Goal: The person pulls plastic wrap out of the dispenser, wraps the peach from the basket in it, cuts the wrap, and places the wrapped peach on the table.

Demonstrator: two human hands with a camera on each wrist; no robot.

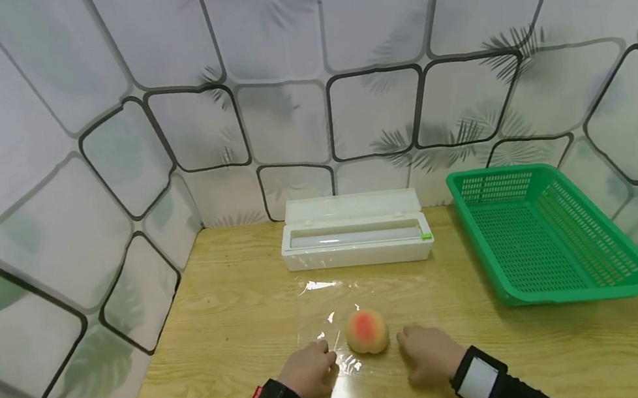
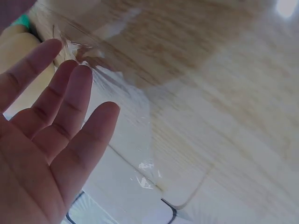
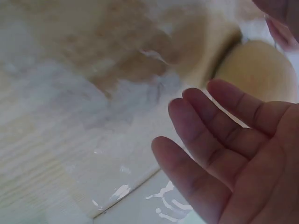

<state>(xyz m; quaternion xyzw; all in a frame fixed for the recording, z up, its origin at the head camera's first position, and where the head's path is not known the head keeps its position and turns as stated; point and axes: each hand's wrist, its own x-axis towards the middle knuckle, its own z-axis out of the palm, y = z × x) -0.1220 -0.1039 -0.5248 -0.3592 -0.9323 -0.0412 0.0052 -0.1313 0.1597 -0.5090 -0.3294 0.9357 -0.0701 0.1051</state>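
Both hands, the left hand (image 1: 309, 371) and right hand (image 1: 429, 354), flank the peach (image 1: 367, 331) on cling film (image 1: 360, 299), fingers straight and holding nothing.

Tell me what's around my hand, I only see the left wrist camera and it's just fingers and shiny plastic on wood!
Observer: The shiny stuff is a clear wrap sheet spread on the table, and a peach sits on it, just right of your left hand.
Operator: Where's my other hand?
Observer: The right hand rests on the other side of the peach, fingers straight, holding nothing.
Operator: Where did the plastic come from?
Observer: I cannot tell, but a white wrap dispenser with its lid up stands behind the sheet.
Operator: Anything else?
Observer: A green basket stands at the far right of the table.
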